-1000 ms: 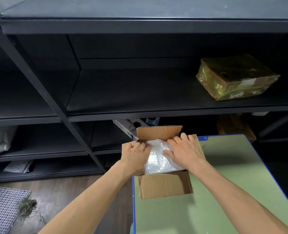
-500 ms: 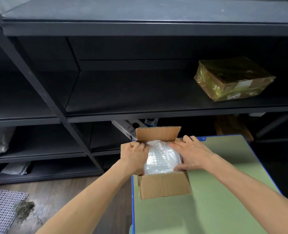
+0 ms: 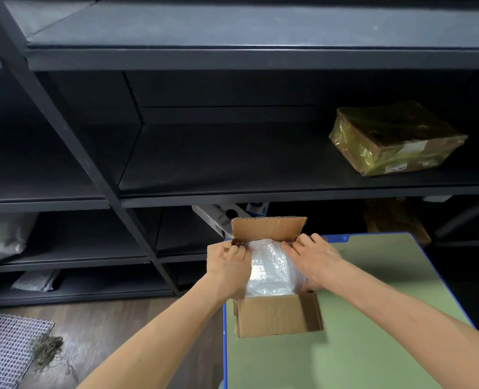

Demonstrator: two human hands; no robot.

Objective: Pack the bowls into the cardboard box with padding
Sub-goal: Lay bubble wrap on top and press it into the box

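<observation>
We see left grip [image 3: 228, 266] curled onto clear bubble-wrap bundle [image 3: 272, 272] in open brown cardboard box [image 3: 277, 315]; right grip [image 3: 314, 259] flat, pressing it.

Cardboard box [image 3: 277, 315]: contents concealed beneath bubble wrap [image 3: 272, 272]; no bowl can be made out. Left wall of the box covered by the left hand [image 3: 228, 265], fingertips tucked from sight. Behind the box: white items [image 3: 214, 217], partly hidden. Up and right of the box: parcel [image 3: 395, 138], label unreadable.

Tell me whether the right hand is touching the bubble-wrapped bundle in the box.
Touching. The head view shows the right hand lying, fingers straight, directly on the clear bubble-wrapped bundle inside the open brown cardboard box; no gap.
</observation>
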